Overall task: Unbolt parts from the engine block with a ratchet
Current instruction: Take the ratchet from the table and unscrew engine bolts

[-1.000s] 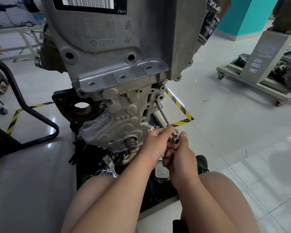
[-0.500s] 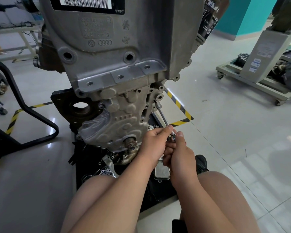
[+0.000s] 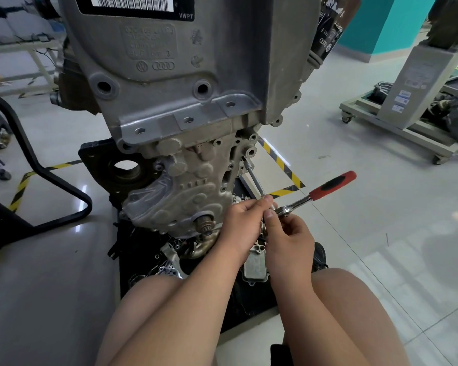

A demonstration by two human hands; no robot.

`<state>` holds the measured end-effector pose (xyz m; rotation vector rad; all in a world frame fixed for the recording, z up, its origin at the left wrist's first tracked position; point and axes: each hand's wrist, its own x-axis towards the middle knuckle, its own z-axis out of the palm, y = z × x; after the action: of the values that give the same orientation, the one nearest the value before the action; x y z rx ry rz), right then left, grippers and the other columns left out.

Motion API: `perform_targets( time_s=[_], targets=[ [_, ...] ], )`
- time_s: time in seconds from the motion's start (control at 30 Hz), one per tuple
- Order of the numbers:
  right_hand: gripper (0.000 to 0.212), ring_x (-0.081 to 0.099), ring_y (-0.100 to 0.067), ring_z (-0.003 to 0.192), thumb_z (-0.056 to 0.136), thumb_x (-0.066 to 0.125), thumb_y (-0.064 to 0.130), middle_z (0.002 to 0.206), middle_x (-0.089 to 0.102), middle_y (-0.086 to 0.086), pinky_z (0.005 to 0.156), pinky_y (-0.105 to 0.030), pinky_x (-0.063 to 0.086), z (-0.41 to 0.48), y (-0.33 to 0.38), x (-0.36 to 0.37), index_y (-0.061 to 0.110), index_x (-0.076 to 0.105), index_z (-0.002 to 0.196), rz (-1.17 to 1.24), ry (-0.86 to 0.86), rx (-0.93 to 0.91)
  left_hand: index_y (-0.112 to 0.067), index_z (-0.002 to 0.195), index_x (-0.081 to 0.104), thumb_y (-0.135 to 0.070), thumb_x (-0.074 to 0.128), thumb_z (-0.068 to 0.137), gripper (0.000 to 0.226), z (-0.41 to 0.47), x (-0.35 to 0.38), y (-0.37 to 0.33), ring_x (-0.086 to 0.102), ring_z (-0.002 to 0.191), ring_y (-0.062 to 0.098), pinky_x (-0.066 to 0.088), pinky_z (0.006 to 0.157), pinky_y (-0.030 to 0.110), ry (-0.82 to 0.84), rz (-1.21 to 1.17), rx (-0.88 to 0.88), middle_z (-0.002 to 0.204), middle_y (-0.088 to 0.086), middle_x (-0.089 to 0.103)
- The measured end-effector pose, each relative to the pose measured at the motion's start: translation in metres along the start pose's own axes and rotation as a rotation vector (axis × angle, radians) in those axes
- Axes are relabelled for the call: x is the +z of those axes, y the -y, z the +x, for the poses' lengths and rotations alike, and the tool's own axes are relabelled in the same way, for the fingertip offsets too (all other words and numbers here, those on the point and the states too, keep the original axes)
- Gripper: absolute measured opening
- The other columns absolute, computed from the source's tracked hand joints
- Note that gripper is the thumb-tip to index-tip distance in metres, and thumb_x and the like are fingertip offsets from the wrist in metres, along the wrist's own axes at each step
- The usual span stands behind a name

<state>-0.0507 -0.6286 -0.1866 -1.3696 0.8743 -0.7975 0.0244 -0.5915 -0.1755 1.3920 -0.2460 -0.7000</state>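
A grey engine block [image 3: 180, 107] stands upright in front of me on a black mat. A long extension bar [image 3: 254, 178] runs from a bolt at the block's lower right edge down to my hands. The ratchet [image 3: 317, 192], with a red and black handle, sticks out to the upper right from its head between my fingers. My left hand [image 3: 245, 220] pinches the lower end of the extension bar. My right hand [image 3: 288, 241] pinches the ratchet head with thumb and fingers.
Loose removed parts [image 3: 255, 265] lie on the black mat [image 3: 251, 305] under my arms. A black chair frame [image 3: 48, 170] stands at the left. A wheeled cart [image 3: 397, 120] is at the right. Yellow-black tape [image 3: 280, 165] marks the floor. My bare knees fill the bottom.
The ratchet handle has swung out into view to the upper right of my hands. Both hands stay together at the end of the extension bar.
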Motion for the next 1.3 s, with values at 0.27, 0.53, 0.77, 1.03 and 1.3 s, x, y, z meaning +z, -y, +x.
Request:
perform_targets(
  time_s=[0.27,0.53,0.77,1.03,1.3],
  targets=[
    [0.025,0.048,0.002,0.05,0.091,0.066,0.032,0.057,0.057,0.011,0.048,-0.009,0.038,0.001,0.0,0.0,0.02,0.06,0.07,-0.023,0.009,-0.024,-0.022,0.066,0.076,-0.03,0.063,0.091,0.029,-0.001,-0.001,-0.001,0.059,0.055,0.005,0.044,0.05,0.016,0.001,0.008,0.007,0.065,-0.006,0.067],
    [0.054,0.049,-0.008,0.041,0.097,0.047,0.052,0.045,0.054,0.003,0.048,-0.023,0.041,-0.004,0.006,0.003,0.02,0.069,0.061,0.067,0.087,0.22,-0.016,0.078,0.073,-0.033,0.059,0.094,0.027,-0.003,-0.001,-0.003,0.043,0.038,0.011,0.034,0.039,0.016,0.037,-0.049,-0.023,0.064,0.008,0.048],
    [0.065,0.047,-0.017,0.037,0.1,0.035,0.055,0.047,0.053,-0.006,0.036,-0.021,0.038,-0.004,0.012,0.003,0.016,0.065,0.058,0.116,0.136,0.388,-0.016,0.08,0.07,-0.027,0.052,0.099,0.028,-0.005,-0.001,-0.005,0.056,0.04,0.012,0.035,0.037,0.017,0.044,-0.028,-0.062,0.054,-0.003,0.061],
    [0.069,0.042,-0.019,0.035,0.102,0.028,0.056,0.044,0.05,-0.005,0.041,-0.023,0.036,-0.002,0.008,0.006,0.008,0.058,0.061,0.182,0.174,0.463,-0.013,0.081,0.067,-0.028,0.053,0.098,0.027,-0.008,-0.001,-0.006,0.047,0.027,0.012,0.028,0.031,0.012,0.046,-0.049,-0.083,0.056,0.003,0.063],
    [0.05,0.045,-0.014,0.039,0.099,0.041,0.053,0.047,0.052,-0.003,0.04,-0.023,0.039,-0.002,0.007,0.003,0.018,0.068,0.075,0.152,0.133,0.349,-0.012,0.078,0.07,-0.026,0.058,0.096,0.025,-0.006,0.002,-0.006,0.056,0.041,0.011,0.037,0.036,0.015,0.005,-0.074,-0.064,0.059,0.003,0.063]
  ],
)
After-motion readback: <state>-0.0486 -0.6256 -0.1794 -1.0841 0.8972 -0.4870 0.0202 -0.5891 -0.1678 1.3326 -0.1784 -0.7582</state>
